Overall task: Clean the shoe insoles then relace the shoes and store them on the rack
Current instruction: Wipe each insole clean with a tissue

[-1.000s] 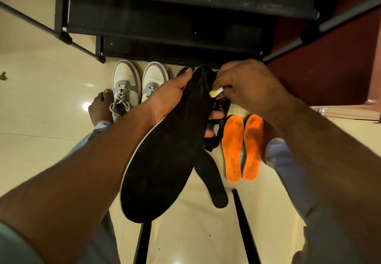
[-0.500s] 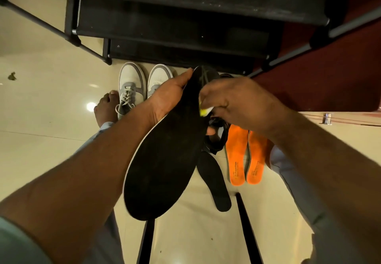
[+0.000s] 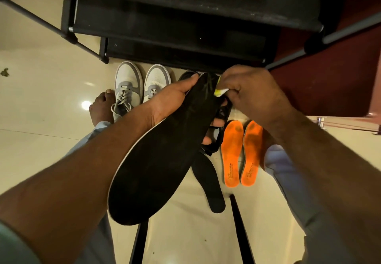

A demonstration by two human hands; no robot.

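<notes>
My left hand (image 3: pixel 175 101) grips a long black insole (image 3: pixel 162 156) by its front half, thumb on top, fingers behind. My right hand (image 3: pixel 249 96) pinches a small white and yellow cleaning tool (image 3: pixel 220 91) against the insole's toe end. A second black insole (image 3: pixel 210 183) lies on the floor below. Two orange insoles (image 3: pixel 241 154) lie side by side to its right. A pair of white and grey laced sneakers (image 3: pixel 140 86) stands by the rack. A black shoe (image 3: pixel 218 129) is mostly hidden behind the held insole.
The black shoe rack (image 3: pixel 185 26) with metal poles spans the top of the view. My bare foot (image 3: pixel 102 107) rests left of the sneakers. My knees in light trousers flank the insoles. A dark red wall (image 3: pixel 329 78) stands at the right. Black bars (image 3: pixel 240 230) lie on the tiled floor.
My right hand with the tool has moved back up along the insole to its toe end after dipping lower. The left hand keeps its grip on the insole.
</notes>
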